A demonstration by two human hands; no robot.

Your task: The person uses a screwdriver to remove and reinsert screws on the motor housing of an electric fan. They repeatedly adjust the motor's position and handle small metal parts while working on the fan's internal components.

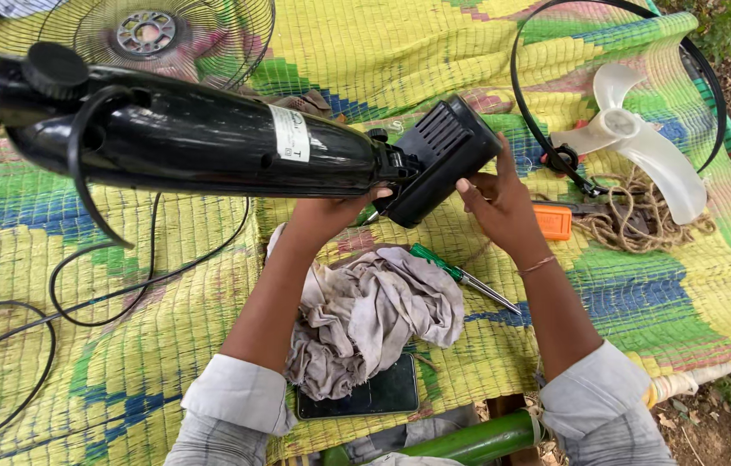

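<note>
Surface: woven mat [365,52] with yellow, green and blue pattern, laid outdoors, bare soil and leaves at the right edge.
Left hand: left hand [331,210] grips the black fan body [201,138] from below, fingers curled around its narrow end.
Right hand: right hand [493,200] touches the black motor housing [439,160], fingers together and pressed on its lower side, thumb up at the edge.
Fan body position: held in the air above the mat, lying horizontally, the housing tilted toward the person.
Fan body look: glossy black, long and tapering, with a white sticker, a round knob [53,69] near the red end, and vent slots on the housing.
Risk: I judge the heavy long end can tip down, because only one hand carries it; the loose cable [107,293] can also catch.
Nearby: grey rag [374,315], green-handled screwdriver [460,276], dark phone [374,395], orange tool [553,222], rope [633,220], white fan blade [642,142], wire grille [150,34].
</note>
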